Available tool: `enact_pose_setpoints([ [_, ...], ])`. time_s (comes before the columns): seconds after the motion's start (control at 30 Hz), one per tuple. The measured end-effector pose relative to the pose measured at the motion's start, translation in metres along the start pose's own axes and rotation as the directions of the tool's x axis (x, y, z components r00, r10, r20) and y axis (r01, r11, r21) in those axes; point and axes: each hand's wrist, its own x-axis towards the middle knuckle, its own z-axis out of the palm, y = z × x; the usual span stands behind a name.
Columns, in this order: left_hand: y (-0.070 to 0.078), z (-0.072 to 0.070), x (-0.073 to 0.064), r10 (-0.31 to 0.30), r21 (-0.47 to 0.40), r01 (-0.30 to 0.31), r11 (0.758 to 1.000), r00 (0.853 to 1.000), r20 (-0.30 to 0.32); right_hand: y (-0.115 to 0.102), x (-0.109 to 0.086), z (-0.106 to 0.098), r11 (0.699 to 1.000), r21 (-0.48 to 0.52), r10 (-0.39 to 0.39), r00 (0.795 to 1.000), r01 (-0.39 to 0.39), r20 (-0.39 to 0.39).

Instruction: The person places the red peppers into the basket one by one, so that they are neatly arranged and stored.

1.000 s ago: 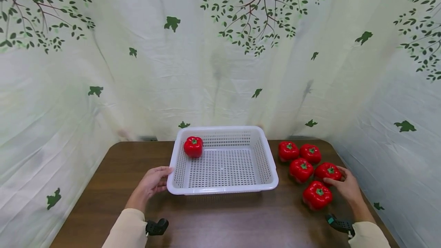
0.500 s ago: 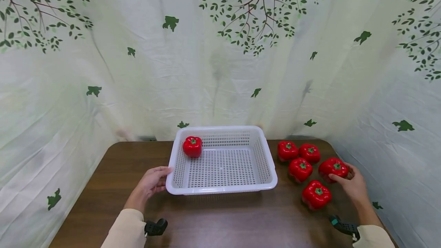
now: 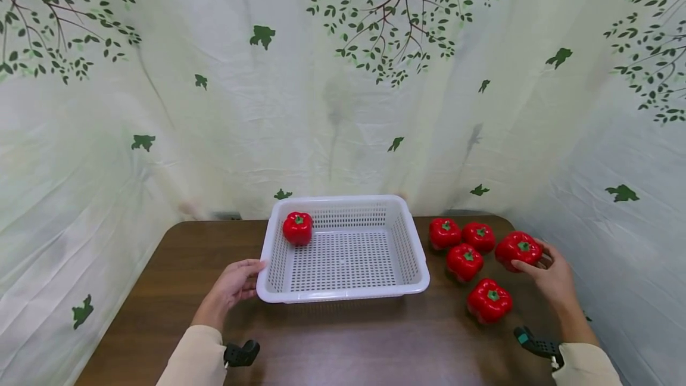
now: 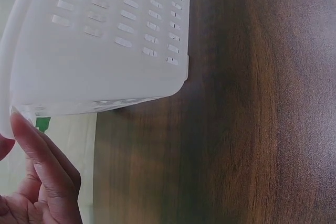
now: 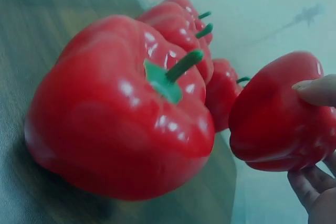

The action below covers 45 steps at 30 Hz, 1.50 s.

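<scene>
With thumb and fingers my right hand (image 3: 554,276) grips a red bell pepper (image 3: 517,251) at the table's right side. The right wrist view shows that bell pepper (image 5: 283,114) held off the table, the thumb on one side and fingertips beneath. My left hand (image 3: 234,288) pinches the left rim of a white plastic basket (image 3: 343,298). In the left wrist view, the fingers (image 4: 44,161) meet the basket's rim near its corner. One red pepper (image 3: 297,229) sits inside the basket at the back left. Nearest the held pepper on the table is another pepper (image 3: 489,301).
Three more red peppers stand together right of the basket: one at the back (image 3: 445,233), one beside it (image 3: 479,237) and one in front (image 3: 464,262). The brown wooden table (image 3: 348,338) ends at a leaf-printed curtain (image 3: 343,106) behind and at both sides.
My right hand has lifted a bell pepper from the cluster, moving it up and slightly away from the others. My left hand stays at the basket rim.
</scene>
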Motion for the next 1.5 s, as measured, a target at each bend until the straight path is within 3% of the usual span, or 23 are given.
enact_pose_setpoints([
  [0.23, -0.001, 0.0, -0.001, 0.005, -0.008, -0.005, 1.0, 1.0, 0.003, -0.018, 0.001, 0.002, 0.998, 0.045, -0.046, 0.999, 0.046, -0.004],
  [0.5, 0.001, 0.0, 0.0, 0.008, -0.002, -0.008, 1.0, 1.0, 0.01, -0.039, -0.003, 0.005, 0.994, 0.021, -0.104, 0.994, 0.103, 0.041],
  [1.0, -0.001, 0.0, 0.0, 0.009, 0.003, -0.009, 1.0, 1.0, 0.003, -0.06, 0.0, 0.03, 0.97, 0.053, -0.243, 0.964, 0.239, 0.108],
  [1.3, 0.0, 0.0, 0.0, 0.006, 0.004, -0.006, 1.0, 1.0, 0.001, -0.074, 0.007, 0.051, 0.959, 0.098, -0.281, 0.944, 0.268, 0.172],
  [1.5, 0.0, -0.001, -0.001, 0.005, 0.01, -0.005, 1.0, 1.0, -0.001, -0.084, 0.012, 0.066, 0.963, 0.105, -0.267, 0.941, 0.25, 0.206],
])
